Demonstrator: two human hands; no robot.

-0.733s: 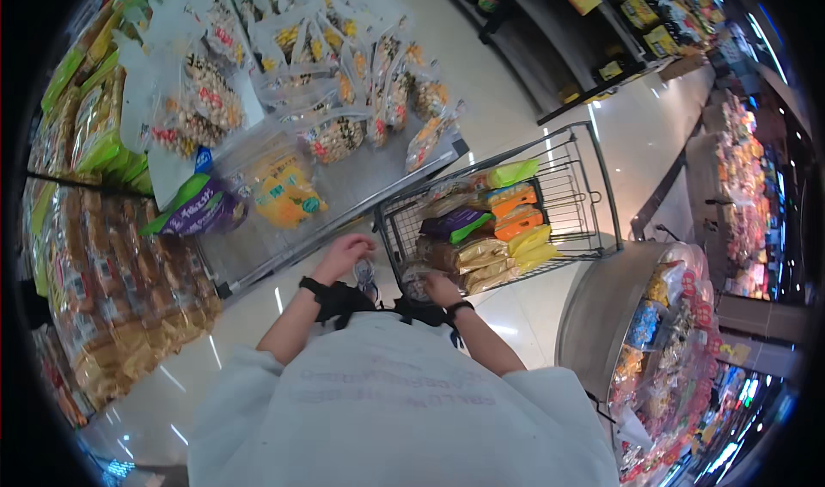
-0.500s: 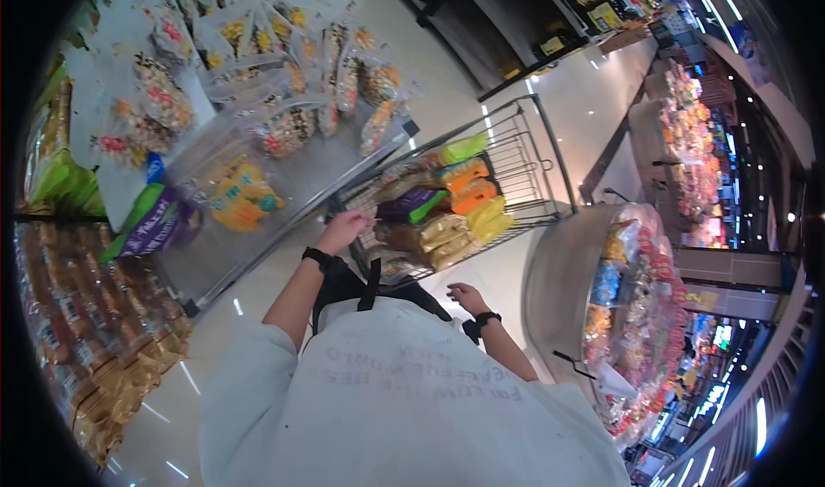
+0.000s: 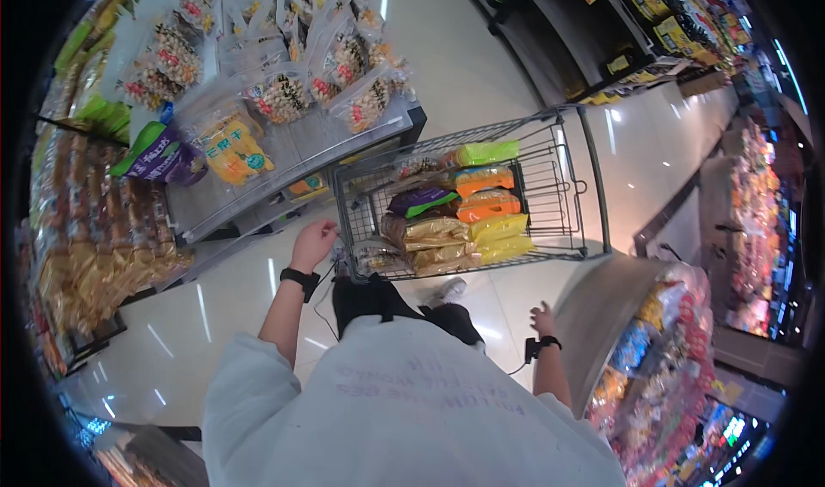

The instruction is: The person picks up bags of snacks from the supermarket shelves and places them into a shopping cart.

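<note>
My left hand [image 3: 314,244] is raised just left of the shopping cart's [image 3: 583,186] near left corner, fingers loosely bent and apart, holding nothing. My right hand [image 3: 541,319] hangs empty below the cart, near the curved display [image 3: 593,311], fingers apart. In the cart's left and middle part lie gold bags [image 3: 434,231], yellow bags [image 3: 500,238], orange packs [image 3: 487,210], a purple-and-green bag [image 3: 419,200] and a lime-green pack [image 3: 487,152]. Beyond my left hand is a metal display table [image 3: 249,203] bearing a purple pouch [image 3: 163,154] and a bag of yellow dried snacks [image 3: 236,143].
Several bags of nut mix [image 3: 344,66] cover the table's back. Stacked bread-like packs [image 3: 120,221] stand at the left. Dark shelves [image 3: 550,36] are at the back right, with tiled floor [image 3: 662,126] beside them. Candy bins [image 3: 662,341] fill the curved display at the lower right.
My right hand has left the cart's near corner and moved right, outside it. My left hand has shifted slightly left. My white shoe now shows below the cart, and the view has shifted.
</note>
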